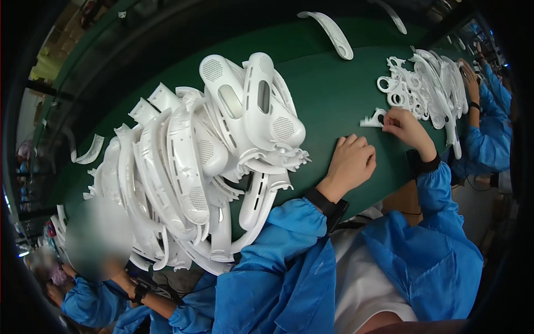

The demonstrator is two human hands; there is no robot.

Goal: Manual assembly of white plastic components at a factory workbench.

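My right hand (410,132) pinches a small white plastic part (374,120) with a toothed edge and a dark round spot, held just over the green table. To its left, my left hand (351,165) rests on the table, back up, fingers loosely bent and slightly apart; nothing shows in it. Left of that hand lies a big heap of curved white plastic housings (183,161), some with perforated ends and slots. Beyond my right hand is a pile of small white ringed parts (401,83), beside a stack of long curved white pieces (442,83).
The green table (311,89) bends across the view. Single white covers lie at its far side (332,34) and left end (92,150). A co-worker's arm (484,133) in blue reaches in at the right; another person's hand and sleeve (139,292) are at lower left.
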